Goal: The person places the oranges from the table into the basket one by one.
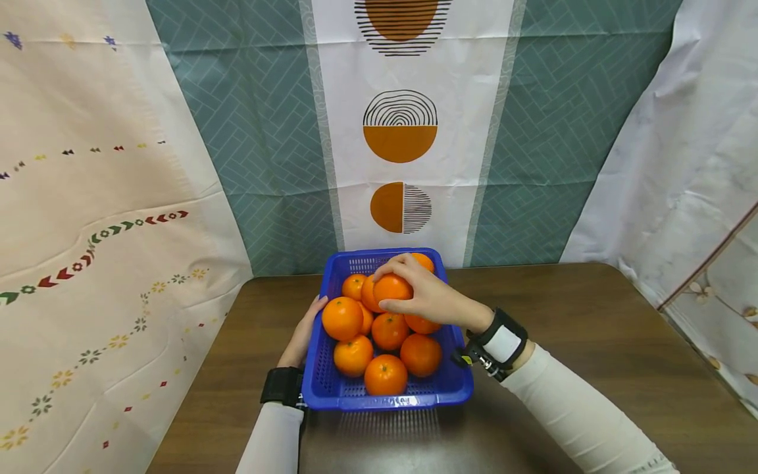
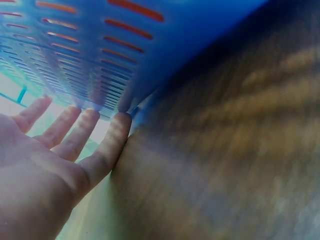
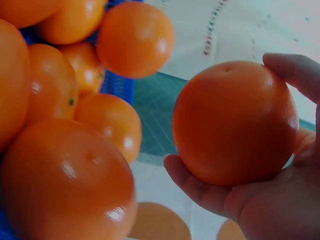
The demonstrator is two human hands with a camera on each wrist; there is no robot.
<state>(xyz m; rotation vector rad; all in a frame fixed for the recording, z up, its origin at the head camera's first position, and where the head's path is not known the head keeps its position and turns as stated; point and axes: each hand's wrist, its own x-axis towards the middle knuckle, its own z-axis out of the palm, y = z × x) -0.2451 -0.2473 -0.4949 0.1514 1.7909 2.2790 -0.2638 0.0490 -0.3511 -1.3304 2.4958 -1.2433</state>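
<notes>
A blue plastic basket [image 1: 379, 403] with slotted walls stands on the table, holding several oranges [image 1: 389, 331]. My right hand [image 1: 435, 297] grips one orange [image 3: 235, 122] between thumb and fingers, above the others in the basket. In the right wrist view that orange is apart from the pile beside it. My left hand [image 1: 302, 337] is at the basket's left side. Its fingers are extended in the left wrist view, with the fingertips [image 2: 120, 122] at the slotted wall [image 2: 165, 45]. Some oranges lower in the basket are partly hidden by those on top and by my right hand.
The brown wooden table [image 1: 556, 329] extends to both sides of the basket. A patterned cloth [image 1: 272, 145] hangs at the table's back edge. Light cloths cover the left side [image 1: 118, 276] and the right side [image 1: 669, 197].
</notes>
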